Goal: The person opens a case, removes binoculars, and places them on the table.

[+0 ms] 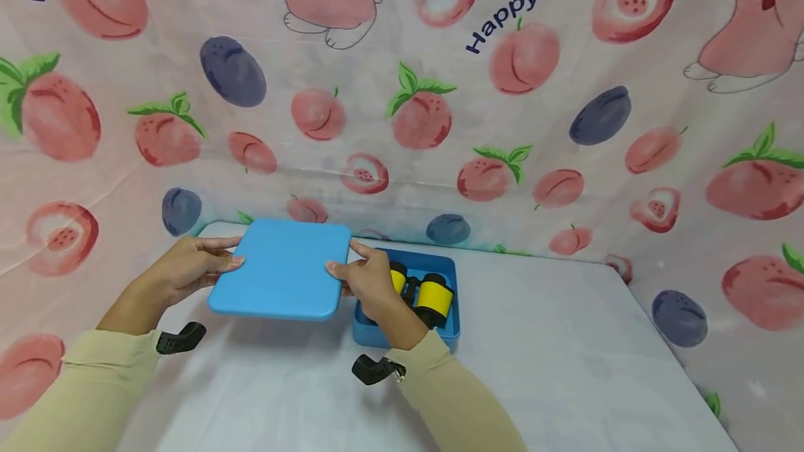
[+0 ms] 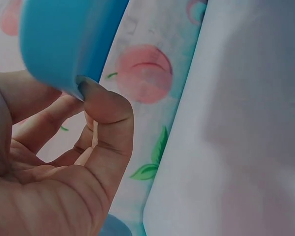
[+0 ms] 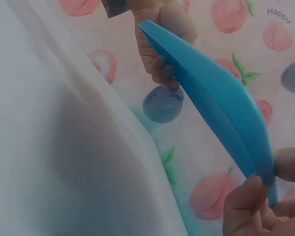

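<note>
Both hands hold a flat blue lid (image 1: 285, 267) with rounded corners, raised above the white table. My left hand (image 1: 185, 267) pinches its left edge, thumb on top and fingers beneath; the left wrist view shows those fingers (image 2: 115, 108) at the rim. On the opposite edge my right hand (image 1: 372, 281) pinches it the same way. Behind the right hand a blue box (image 1: 453, 298) sits uncovered on the table. Inside it lies a pair of black and yellow binoculars (image 1: 433, 295), partly hidden by the right hand and wrist.
The white tabletop (image 1: 553, 354) spreads to the right of the box and toward the front. A fruit-patterned cloth (image 1: 377, 110) hangs behind the table and along its sides. Black wrist mounts (image 1: 182, 338) stick out from both sleeves.
</note>
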Demonstrator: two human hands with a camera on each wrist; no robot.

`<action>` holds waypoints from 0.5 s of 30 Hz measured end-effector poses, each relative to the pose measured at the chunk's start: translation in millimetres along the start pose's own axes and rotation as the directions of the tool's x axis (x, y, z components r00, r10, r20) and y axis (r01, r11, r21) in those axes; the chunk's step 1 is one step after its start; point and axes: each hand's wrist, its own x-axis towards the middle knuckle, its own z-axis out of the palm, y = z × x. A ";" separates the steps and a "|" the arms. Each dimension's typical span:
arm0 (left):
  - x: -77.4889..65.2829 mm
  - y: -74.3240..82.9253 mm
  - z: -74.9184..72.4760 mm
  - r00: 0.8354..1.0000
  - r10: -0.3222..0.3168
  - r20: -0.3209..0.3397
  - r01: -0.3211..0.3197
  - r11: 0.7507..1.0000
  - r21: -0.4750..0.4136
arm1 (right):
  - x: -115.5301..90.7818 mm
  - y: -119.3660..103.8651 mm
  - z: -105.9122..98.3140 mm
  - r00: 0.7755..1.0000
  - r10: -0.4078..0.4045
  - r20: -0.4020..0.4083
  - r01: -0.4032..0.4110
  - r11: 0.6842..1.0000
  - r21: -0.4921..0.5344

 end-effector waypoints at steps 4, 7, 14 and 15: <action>0.1 -4.2 -3.6 1.000 -0.004 0.002 0.004 1.000 0.007 | 1.5 2.7 4.2 1.000 -0.008 0.006 0.009 1.000 -0.002; -0.7 -5.8 -5.7 1.000 -0.001 0.009 0.001 1.000 0.011 | 2.6 4.3 7.1 1.000 -0.003 0.005 0.003 1.000 -0.004; -1.9 -9.7 -8.3 1.000 0.000 0.003 0.000 1.000 0.002 | 3.5 6.9 14.8 1.000 0.001 -0.009 -0.001 1.000 -0.018; -2.2 -10.6 -9.1 1.000 -0.002 0.000 0.002 1.000 0.003 | 3.4 7.1 16.3 1.000 0.004 -0.010 -0.005 1.000 -0.020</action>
